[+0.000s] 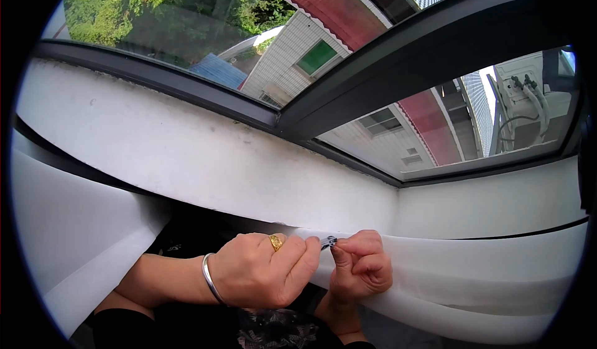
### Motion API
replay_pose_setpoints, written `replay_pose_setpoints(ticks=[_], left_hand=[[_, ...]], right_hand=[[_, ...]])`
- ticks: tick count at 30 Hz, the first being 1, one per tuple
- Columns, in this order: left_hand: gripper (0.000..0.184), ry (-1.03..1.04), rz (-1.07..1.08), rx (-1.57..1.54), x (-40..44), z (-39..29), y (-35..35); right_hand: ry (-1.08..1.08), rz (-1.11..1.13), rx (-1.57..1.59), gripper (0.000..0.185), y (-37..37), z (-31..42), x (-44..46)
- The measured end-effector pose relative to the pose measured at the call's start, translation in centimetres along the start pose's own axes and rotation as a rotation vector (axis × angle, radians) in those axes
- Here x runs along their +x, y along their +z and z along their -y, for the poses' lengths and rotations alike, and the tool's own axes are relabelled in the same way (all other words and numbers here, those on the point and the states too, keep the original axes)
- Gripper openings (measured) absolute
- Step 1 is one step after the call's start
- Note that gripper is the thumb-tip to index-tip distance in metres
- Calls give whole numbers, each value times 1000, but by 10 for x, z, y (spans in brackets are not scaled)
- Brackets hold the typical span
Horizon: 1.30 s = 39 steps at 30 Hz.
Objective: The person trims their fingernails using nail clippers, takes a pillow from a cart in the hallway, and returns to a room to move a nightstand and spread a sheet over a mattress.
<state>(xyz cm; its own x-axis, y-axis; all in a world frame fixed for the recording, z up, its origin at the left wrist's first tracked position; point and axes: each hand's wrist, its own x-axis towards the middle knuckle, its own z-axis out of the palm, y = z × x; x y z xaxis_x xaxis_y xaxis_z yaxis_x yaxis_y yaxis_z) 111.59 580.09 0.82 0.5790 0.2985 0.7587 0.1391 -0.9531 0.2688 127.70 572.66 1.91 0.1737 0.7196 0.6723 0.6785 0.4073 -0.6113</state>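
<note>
My left hand (261,271), with a gold ring and a silver bangle, is curled closed, its knuckles toward the camera. My right hand (362,266) pinches between thumb and forefinger. Between the two sets of fingertips sits a small shiny black-and-whitish piece (328,242); its kind is too small to tell. Its left end meets my left fingers, which partly hide it. Smooth white sheet-like material (472,280) spreads behind and right of my right hand. More of this white material (74,224) lies at the left, beside my left forearm.
A white windowsill (205,162) runs across beyond my hands. Dark window frames (373,75) rise above it, with glass on both sides of the corner. Outside are trees, a tiled building with red awnings, and a unit with hoses (528,100). My dark patterned clothing (280,330) is below.
</note>
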Motion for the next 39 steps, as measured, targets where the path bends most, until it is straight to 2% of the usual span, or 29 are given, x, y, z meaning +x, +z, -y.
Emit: replay_pose_setpoints(ticks=[9, 14, 17, 19, 22, 39], left_hand=[[28, -21, -118, -11, -1, 0, 12], [27, -47, -106, -23, -2, -1, 12], [24, -69, -94, -55, -2, -3, 8], [23, -79, -91, -76, -2, -3, 7], [22, -79, -129, -101, -2, -2, 7], [27, -126, -102, -243, -3, -3, 3]], right_hand=[[58, -31, 24, 36, -1, 1, 0], [90, -36, -2, 37, -1, 4, 0], [105, -62, 66, 38, 0, 4, 1], [172, -90, 296, 39, 1, 3, 2], [177, -104, 430, 39, 2, -1, 0], [187, -154, 490, 39, 4, -1, -4]])
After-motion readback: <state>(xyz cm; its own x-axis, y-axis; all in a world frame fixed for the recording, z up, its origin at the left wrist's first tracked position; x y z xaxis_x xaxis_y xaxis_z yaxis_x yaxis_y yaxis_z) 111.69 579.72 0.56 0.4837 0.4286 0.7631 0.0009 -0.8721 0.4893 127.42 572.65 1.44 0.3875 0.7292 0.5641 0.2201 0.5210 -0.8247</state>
